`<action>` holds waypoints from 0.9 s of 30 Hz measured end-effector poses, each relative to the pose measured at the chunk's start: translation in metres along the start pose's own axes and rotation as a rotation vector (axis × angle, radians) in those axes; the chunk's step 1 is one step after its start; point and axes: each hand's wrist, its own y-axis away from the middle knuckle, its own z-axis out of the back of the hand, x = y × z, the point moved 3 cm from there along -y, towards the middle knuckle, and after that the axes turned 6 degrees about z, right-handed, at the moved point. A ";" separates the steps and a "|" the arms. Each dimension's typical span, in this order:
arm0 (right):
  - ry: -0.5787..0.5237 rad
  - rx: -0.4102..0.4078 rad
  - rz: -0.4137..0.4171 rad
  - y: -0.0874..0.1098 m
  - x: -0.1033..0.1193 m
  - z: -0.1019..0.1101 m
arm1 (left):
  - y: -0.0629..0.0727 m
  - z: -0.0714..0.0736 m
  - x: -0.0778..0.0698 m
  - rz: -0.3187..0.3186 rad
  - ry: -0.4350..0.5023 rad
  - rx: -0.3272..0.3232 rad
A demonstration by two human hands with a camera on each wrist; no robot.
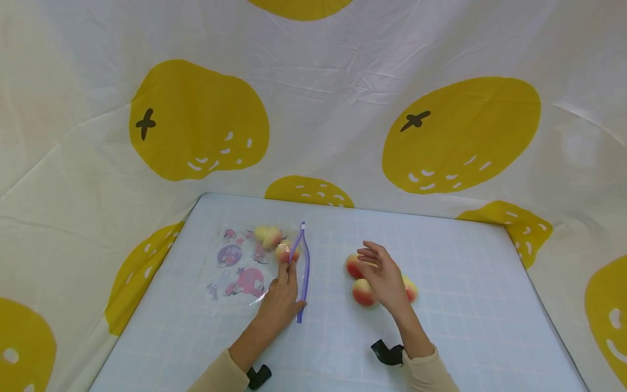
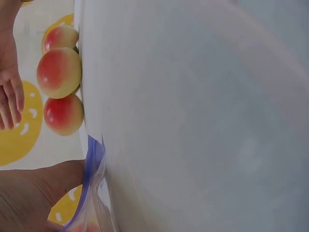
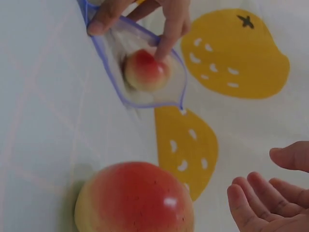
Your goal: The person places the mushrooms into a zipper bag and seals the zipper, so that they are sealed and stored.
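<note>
A clear zip bag [image 1: 235, 305] with pink and purple cartoon prints and a purple zip edge lies on the left of the table. Several peaches are inside, one peach [image 1: 284, 252] close to the mouth. My left hand [image 1: 281, 294] holds the bag at its mouth, the thumb [image 2: 67, 179] against the purple edge and the fingers on the other side. The mouth gapes in the right wrist view. My right hand [image 1: 384, 277] hovers with loosely bent fingers and nothing in them. Around it are three red-and-yellow peaches, one peach [image 1: 363, 294] nearest the bag, partly hidden by the hand.
The table [image 1: 333, 348] has a pale checked cover. Behind and beside it hangs a white cloth [image 1: 323, 125] printed with yellow fruit. Black wrist mounts [image 1: 387, 354] stick out from both sleeves.
</note>
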 end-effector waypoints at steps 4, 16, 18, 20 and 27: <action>0.042 -0.020 0.001 0.004 -0.005 0.018 | 0.000 -0.001 0.000 0.011 0.001 0.006; 0.195 -0.124 0.006 0.013 -0.028 0.075 | 0.000 0.002 0.000 -0.037 -0.021 -0.039; 0.208 -0.135 -0.006 0.016 -0.032 0.081 | -0.001 0.002 0.000 -0.041 -0.031 -0.043; 0.224 -0.141 -0.023 0.018 -0.036 0.086 | -0.001 0.002 0.000 -0.042 -0.039 -0.044; 0.215 -0.159 -0.115 0.026 -0.051 0.103 | -0.001 0.002 0.000 -0.049 -0.029 -0.044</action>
